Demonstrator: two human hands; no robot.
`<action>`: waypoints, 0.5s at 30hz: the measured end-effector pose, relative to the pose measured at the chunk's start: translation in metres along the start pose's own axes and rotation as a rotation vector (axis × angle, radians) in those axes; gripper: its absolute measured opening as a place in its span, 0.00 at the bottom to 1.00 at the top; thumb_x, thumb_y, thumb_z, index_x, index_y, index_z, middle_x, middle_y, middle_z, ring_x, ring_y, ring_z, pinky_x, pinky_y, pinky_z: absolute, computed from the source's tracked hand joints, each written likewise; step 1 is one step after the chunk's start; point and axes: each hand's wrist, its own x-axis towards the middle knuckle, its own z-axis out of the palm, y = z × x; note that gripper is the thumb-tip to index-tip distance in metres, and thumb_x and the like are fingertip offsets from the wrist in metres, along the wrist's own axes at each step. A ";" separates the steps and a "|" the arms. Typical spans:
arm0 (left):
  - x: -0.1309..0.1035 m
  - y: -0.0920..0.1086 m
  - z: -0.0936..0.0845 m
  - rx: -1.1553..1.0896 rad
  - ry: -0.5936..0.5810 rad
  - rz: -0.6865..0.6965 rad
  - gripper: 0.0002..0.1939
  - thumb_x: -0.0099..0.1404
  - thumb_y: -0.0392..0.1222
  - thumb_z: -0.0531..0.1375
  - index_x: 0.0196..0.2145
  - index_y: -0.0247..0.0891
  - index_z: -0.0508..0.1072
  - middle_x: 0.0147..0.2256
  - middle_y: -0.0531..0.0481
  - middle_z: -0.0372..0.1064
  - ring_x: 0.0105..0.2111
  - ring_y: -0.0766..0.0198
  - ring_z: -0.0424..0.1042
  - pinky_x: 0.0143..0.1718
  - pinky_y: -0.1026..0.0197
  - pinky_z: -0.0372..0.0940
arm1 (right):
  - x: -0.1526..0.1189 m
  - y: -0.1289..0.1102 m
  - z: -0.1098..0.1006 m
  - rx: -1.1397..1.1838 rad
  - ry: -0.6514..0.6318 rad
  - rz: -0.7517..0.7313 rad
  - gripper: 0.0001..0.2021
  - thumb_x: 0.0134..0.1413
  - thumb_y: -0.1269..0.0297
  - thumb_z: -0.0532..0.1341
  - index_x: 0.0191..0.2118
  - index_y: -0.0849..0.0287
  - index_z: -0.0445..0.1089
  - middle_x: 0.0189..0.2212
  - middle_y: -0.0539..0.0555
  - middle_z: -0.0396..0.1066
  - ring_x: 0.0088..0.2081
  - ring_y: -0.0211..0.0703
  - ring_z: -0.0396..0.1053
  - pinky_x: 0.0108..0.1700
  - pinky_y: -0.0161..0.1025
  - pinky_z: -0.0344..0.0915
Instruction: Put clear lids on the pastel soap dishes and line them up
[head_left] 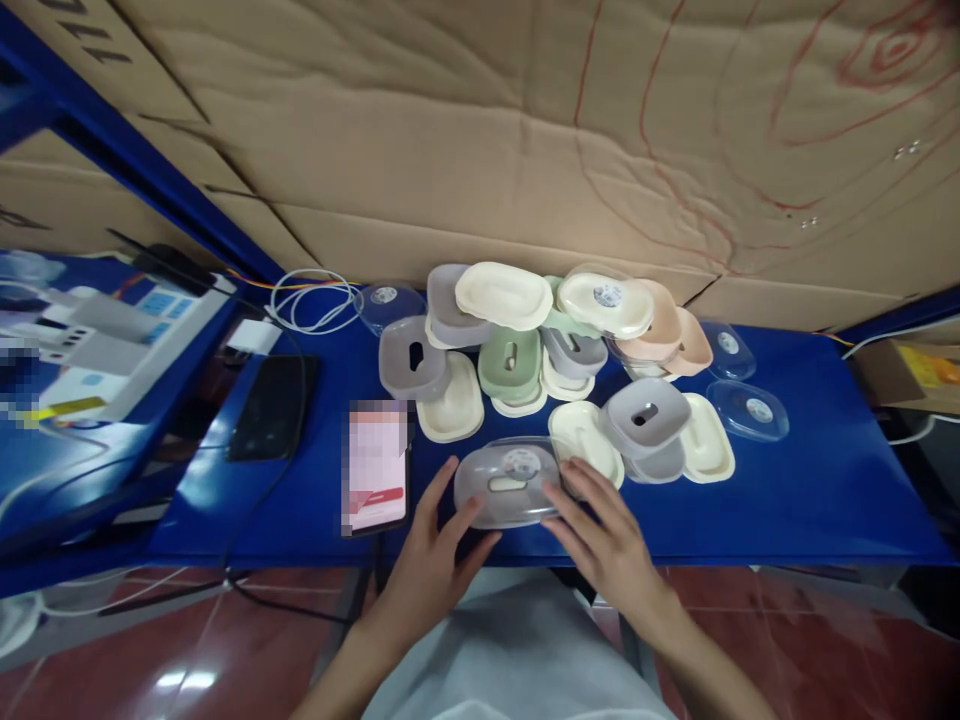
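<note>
Toward the left edge of the blue surface (817,510), a dark phone (271,410) lies before a coiled white cable (311,322); a lit phone (379,465) follows, near the front edge. Slotted containers (448,308) crowd the space up to the rear edge, among them a green box (511,387) on a cream tray (519,408). By the front edge, left hand (435,550) and right hand (609,530) clasp opposite ends of a clear-lidded box (506,508), cream showing through its slot. Farther right, a grey box (626,418) precedes a loose clear lid (742,415).
</note>
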 end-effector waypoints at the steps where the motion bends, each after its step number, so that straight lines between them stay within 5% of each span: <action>1: 0.003 -0.001 -0.003 0.006 -0.045 0.018 0.33 0.74 0.38 0.66 0.71 0.44 0.61 0.76 0.33 0.49 0.75 0.39 0.58 0.66 0.39 0.71 | -0.001 -0.002 0.007 -0.006 -0.036 -0.031 0.25 0.72 0.67 0.65 0.70 0.54 0.69 0.65 0.62 0.72 0.69 0.57 0.68 0.66 0.55 0.76; 5: 0.013 -0.005 -0.013 0.052 -0.191 0.090 0.32 0.75 0.36 0.64 0.73 0.46 0.62 0.73 0.38 0.59 0.76 0.40 0.55 0.67 0.37 0.70 | 0.002 0.002 0.027 -0.045 -0.100 -0.121 0.20 0.73 0.67 0.64 0.67 0.55 0.73 0.66 0.61 0.72 0.71 0.57 0.65 0.68 0.56 0.73; 11: 0.006 -0.005 -0.008 0.089 -0.104 0.105 0.37 0.73 0.33 0.66 0.75 0.44 0.61 0.75 0.37 0.57 0.76 0.40 0.56 0.67 0.39 0.71 | -0.009 0.016 0.034 -0.037 -0.120 -0.182 0.25 0.74 0.75 0.58 0.70 0.52 0.69 0.70 0.57 0.69 0.78 0.52 0.53 0.75 0.56 0.64; 15: -0.003 -0.004 -0.006 0.123 -0.073 0.139 0.35 0.72 0.33 0.67 0.72 0.42 0.65 0.71 0.37 0.64 0.74 0.40 0.60 0.64 0.41 0.74 | -0.014 0.018 0.030 -0.040 -0.121 -0.232 0.24 0.75 0.75 0.56 0.70 0.53 0.69 0.69 0.57 0.70 0.77 0.51 0.54 0.75 0.56 0.64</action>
